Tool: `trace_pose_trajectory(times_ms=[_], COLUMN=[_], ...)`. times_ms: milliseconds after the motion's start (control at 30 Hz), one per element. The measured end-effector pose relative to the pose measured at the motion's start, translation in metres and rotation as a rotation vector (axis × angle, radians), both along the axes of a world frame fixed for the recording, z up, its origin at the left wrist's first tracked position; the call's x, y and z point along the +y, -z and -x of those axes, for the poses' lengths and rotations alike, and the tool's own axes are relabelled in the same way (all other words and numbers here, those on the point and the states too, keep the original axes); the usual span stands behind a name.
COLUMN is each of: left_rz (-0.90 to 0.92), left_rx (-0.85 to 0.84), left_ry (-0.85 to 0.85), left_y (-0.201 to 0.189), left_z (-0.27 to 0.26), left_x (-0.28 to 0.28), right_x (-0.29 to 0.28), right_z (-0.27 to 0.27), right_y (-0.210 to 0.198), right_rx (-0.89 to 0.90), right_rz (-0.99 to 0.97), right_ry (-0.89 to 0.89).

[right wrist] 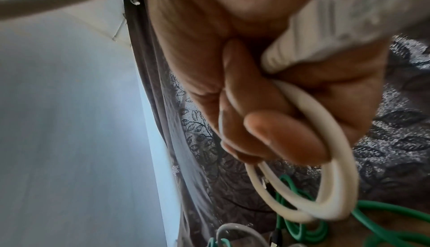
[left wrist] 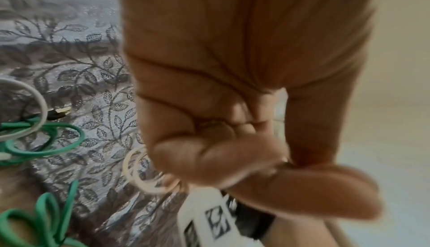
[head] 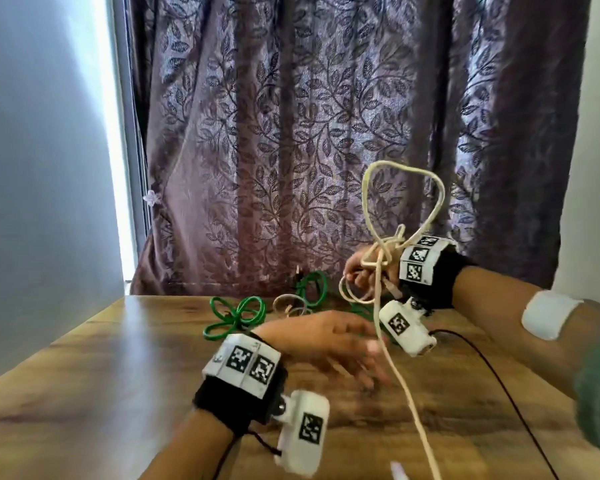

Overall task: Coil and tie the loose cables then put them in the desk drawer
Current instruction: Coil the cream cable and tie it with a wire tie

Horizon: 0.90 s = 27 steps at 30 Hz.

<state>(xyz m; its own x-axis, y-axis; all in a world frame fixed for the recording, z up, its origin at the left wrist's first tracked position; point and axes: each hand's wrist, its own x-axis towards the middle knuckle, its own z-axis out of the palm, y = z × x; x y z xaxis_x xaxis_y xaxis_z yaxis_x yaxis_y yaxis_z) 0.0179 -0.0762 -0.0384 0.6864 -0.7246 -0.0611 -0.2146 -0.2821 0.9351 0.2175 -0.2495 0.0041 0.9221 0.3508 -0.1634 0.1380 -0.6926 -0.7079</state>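
The brown wood-grain desk top (head: 125, 368) carries two coiled green round cables near its far edge, against the purple leaf-patterned curtain (head: 291, 133): a knotted green coil (head: 234, 315) to the left and a second green coil (head: 310, 284) further back. A small pale grey cable coil (head: 291, 303) lies between them, touching the second green coil. A thin black wire (head: 499, 382) runs across the desk top from the right wrist camera toward the near edge. The right hand (head: 368, 271) is raised above the desk top, its fingers curled around a cream-white round cable (head: 406, 386); a large open loop of it (head: 404, 195) stands above the hand, smaller loops hang below the fingers (right wrist: 279, 137), and a long tail drops to the near edge of the desk top. The left hand (head: 326, 344) hovers over the desk top, just beside that tail, fingers extended and relaxed, holding nothing; blur hides whether it touches the tail.
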Motion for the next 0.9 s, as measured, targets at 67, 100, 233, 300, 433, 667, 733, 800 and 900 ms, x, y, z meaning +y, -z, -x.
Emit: trace_pose_trajectory(times_ms=[67, 100, 233, 300, 433, 667, 733, 800, 900], left_rz=[0.021, 0.059, 0.442, 0.764, 1.259, 1.239, 1.291, 1.074, 0.566], left_rx=[-0.119, -0.154, -0.159, -0.087, 0.2, 0.37, 0.218, 0.0, -0.4], left_ry=[0.042, 0.028, -0.045, -0.133, -0.42, -0.662, -0.789, -0.823, -0.83], left_y=[-0.001, -0.004, -0.019, -0.034, -0.069, -0.038, -0.027, -0.018, -0.008], left_z=[0.007, 0.008, 0.009, 0.01, -0.012, -0.051, -0.043, -0.037, -0.029], left_x=[-0.004, -0.001, 0.033, 0.052, 0.095, 0.136, 0.118, 0.095, 0.05], right_x=[-0.005, -0.001, 0.021, 0.02, 0.018, 0.016, 0.02, 0.027, 0.043], right_z=[-0.008, 0.013, 0.079, 0.096, 0.128, 0.159, 0.155, 0.149, 0.143], right_y=[0.006, 0.004, 0.004, 0.014, 0.033, 0.003, 0.001, 0.002, 0.003], right_rx=[0.001, -0.027, 0.119, 0.173, 0.349, 0.333, 0.307, 0.322, 0.376], right_rz=[0.11, 0.155, 0.295, 0.362, 0.229, -0.351, -0.53, -0.688, -0.909], right_ry=[0.074, 0.074, -0.153, -0.276, -0.557, -0.737, -0.656, -0.559, -0.428])
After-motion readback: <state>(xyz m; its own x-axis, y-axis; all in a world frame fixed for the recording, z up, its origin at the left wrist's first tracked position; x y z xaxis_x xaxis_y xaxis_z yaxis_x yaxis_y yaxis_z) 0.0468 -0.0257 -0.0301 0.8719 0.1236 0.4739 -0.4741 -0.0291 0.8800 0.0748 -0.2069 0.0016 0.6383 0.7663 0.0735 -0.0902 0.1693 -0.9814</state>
